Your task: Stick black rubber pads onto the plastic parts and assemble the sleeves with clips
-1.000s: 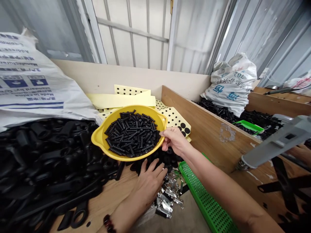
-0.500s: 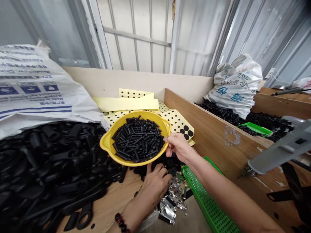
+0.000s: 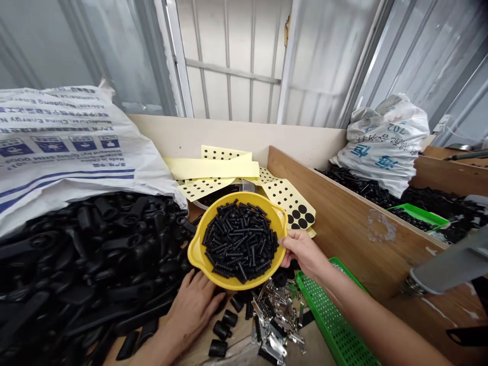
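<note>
My right hand [image 3: 303, 252] is closed on the right handle of a yellow plastic basin [image 3: 196, 253], which is tilted towards me. The basin holds a heap of short black ridged pieces [image 3: 240, 239]. My left hand [image 3: 192, 307] rests palm down with fingers extended, just below the basin's left side and beside the big pile of black plastic parts [image 3: 133, 269]. Whether its fingertips touch the basin I cannot tell. Several black cylindrical caps [image 3: 220, 330] lie to the right of that hand, and shiny metal clips [image 3: 272, 325] lie farther right.
A green perforated tray [image 3: 330, 315] lies under my right forearm. A wooden divider [image 3: 343, 203] runs along the right, with a grey tool [image 3: 450, 267] near it. Yellow dotted sheets [image 3: 213, 169] lie behind the basin. White sacks [image 3: 72, 147] stand at left and far right.
The basin has come nearer to me in my right hand. My left hand has moved left, from the metal clips to the edge of the black pile, uncovering several black caps. The camera view has shifted.
</note>
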Tool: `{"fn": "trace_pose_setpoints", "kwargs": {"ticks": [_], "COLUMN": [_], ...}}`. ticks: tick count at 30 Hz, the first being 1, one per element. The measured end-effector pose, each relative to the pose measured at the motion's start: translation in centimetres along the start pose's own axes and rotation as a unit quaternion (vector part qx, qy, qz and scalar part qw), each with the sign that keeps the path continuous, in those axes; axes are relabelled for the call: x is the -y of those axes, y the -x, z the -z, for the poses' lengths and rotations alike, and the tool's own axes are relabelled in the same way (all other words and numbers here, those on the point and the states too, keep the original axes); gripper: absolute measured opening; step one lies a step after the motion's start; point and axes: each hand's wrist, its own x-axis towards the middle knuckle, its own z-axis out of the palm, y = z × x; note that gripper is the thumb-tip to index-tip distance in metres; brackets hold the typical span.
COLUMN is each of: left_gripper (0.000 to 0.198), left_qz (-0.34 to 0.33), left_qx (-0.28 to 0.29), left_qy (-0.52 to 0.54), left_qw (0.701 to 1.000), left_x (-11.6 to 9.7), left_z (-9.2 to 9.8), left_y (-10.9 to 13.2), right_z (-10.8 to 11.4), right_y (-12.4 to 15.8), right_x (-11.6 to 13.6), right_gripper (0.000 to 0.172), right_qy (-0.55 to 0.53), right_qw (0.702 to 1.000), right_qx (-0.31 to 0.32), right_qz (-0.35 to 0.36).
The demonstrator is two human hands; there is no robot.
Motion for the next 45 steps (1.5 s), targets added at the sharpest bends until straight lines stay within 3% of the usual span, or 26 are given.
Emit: {"fn": "trace_pose_setpoints", "kwargs": {"ticks": [3,5,7,9,10,12,17,21,23,26,28,35,40,45], "left_gripper": [0.029,0.038,0.044,0.042,0.037,0.025,0.015,0.013,0.014,0.014,0.014,0.017,0.018,0.025], "left_qz": [0.038,0.110,0.215,0.313,0.350,0.393,0.421,0.429,0.431,0.436,0.443,0.426,0.421,0.401], "left_qx": [-0.010,-0.015,-0.020,-0.038,-0.052,-0.081,-0.145,-0.177,-0.187,-0.194,-0.194,-0.210,-0.230,-0.255], "left_qy": [0.077,0.271,0.498,0.624,0.648,0.664,0.640,0.621,0.612,0.598,0.590,0.579,0.580,0.585], "left_qw": [0.996,0.956,0.840,0.715,0.674,0.631,0.626,0.632,0.636,0.644,0.647,0.663,0.659,0.657], "left_x": [0.0,-1.2,-2.7,-4.0,-4.4,-4.8,-3.9,-3.0,-2.8,-2.8,-2.9,-2.9,-2.7,-1.9], "left_z": [1.2,2.3,3.1,3.5,3.6,3.5,3.9,5.1,5.5,5.7,5.8,6.8,8.2,9.3], "left_y": [0.4,0.5,0.2,-0.5,-1.0,-1.8,-2.2,-1.1,-0.6,-0.2,0.0,0.5,0.6,1.3], "right_z": [0.4,0.6,0.6,0.3,0.0,-0.6,-1.1,-1.4,-2.1,-3.3,-3.9,-4.1,-4.7,-4.4], "right_y": [0.2,0.2,0.0,-0.3,-0.5,-0.8,-0.4,1.0,1.2,0.7,0.1,-0.7,-0.8,0.2], "right_x": [-1.3,-2.1,-2.8,-3.4,-3.6,-3.7,-3.0,-3.0,-3.4,-4.2,-4.6,-4.9,-4.7,-3.1], "right_gripper": [0.024,0.025,0.027,0.029,0.030,0.034,0.032,0.018,0.019,0.033,0.042,0.029,0.030,0.029], "right_qy": [0.011,0.015,0.019,0.027,0.034,0.053,0.139,0.259,0.407,0.615,0.660,0.673,0.673,0.630], "right_qw": [1.000,1.000,1.000,0.999,0.999,0.997,0.981,0.940,0.862,0.685,0.637,0.617,0.614,0.647], "right_qx": [0.001,0.005,0.014,0.026,0.033,0.050,0.106,0.146,0.188,0.236,0.239,0.248,0.253,0.277], "right_qz": [0.004,0.008,0.011,0.018,0.023,0.034,0.087,0.168,0.236,0.311,0.318,0.324,0.326,0.328]}}
